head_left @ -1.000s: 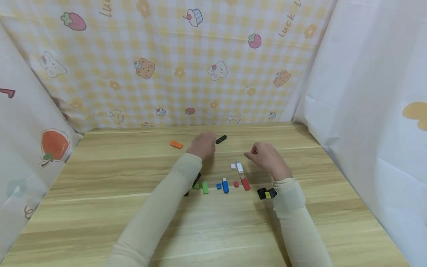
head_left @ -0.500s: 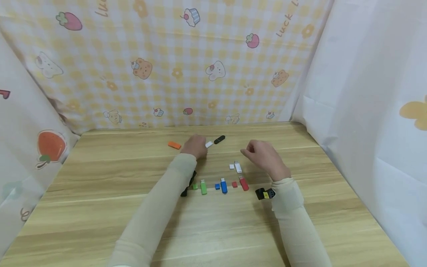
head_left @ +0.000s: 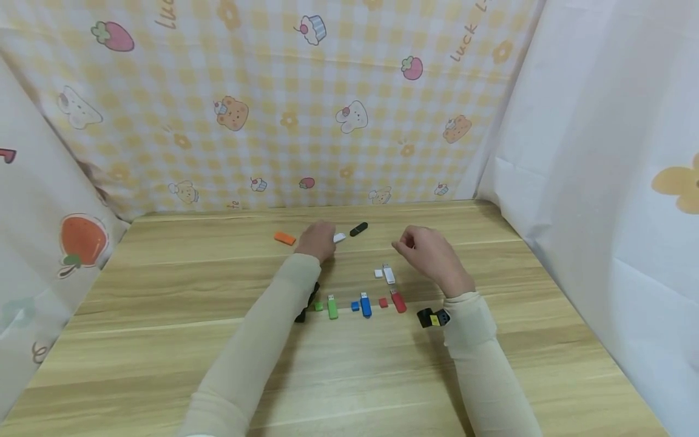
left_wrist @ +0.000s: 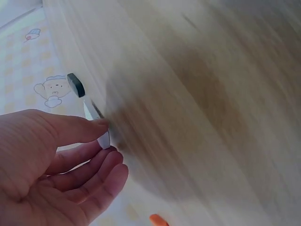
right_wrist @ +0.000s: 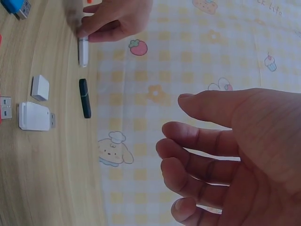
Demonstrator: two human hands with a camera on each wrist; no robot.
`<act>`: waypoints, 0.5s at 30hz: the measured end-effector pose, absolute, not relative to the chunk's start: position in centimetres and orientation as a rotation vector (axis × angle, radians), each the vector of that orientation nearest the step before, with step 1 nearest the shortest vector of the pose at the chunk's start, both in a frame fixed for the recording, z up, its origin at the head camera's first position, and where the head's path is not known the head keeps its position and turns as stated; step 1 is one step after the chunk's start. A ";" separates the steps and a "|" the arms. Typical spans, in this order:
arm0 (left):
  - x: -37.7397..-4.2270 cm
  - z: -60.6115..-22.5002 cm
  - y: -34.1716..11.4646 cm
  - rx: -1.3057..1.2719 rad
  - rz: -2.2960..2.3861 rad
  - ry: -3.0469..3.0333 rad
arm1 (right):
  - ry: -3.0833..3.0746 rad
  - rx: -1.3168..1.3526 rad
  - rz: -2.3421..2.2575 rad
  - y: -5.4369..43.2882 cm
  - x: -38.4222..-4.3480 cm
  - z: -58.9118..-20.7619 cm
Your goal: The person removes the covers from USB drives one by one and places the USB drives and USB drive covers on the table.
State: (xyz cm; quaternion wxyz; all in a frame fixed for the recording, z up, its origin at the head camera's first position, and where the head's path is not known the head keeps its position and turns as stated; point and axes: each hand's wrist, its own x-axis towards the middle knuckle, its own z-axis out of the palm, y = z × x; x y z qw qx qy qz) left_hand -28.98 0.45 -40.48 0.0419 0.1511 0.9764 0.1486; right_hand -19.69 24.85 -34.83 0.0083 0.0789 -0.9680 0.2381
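Observation:
Near the back of the table my left hand (head_left: 318, 241) pinches a white USB stick (left_wrist: 104, 141) between thumb and fingers, low over the wood. Part of that stick is hidden by the fingers. Just right of it lies a black USB stick (head_left: 358, 229) with its cap on; to the left is an orange USB stick (head_left: 284, 238). My right hand (head_left: 434, 258) hovers with loosely bent fingers and nothing between them. In front of it lie an uncapped white USB stick (head_left: 389, 274) and its white cap (head_left: 378, 274).
Closer to me, a row holds a green USB stick (head_left: 332, 308), a blue one (head_left: 366, 305) and a red one (head_left: 398, 301), each uncapped with its cap at its left. A patterned curtain (head_left: 295, 121) rises behind the table (head_left: 349, 376).
My left hand has shifted a little to the left, and the white USB stick at its fingertips has come into sight. The right hand stays almost in place.

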 end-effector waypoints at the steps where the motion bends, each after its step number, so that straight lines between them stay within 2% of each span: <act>1: -28.9 -40.4 0.3 0.466 0.456 2.997 | -3.024 0.247 0.741 24.8 -19.7 -34.8; 15: -26.7 -38.6 -0.7 0.528 0.541 3.099 | -2.944 0.313 0.703 23.2 -19.1 -34.3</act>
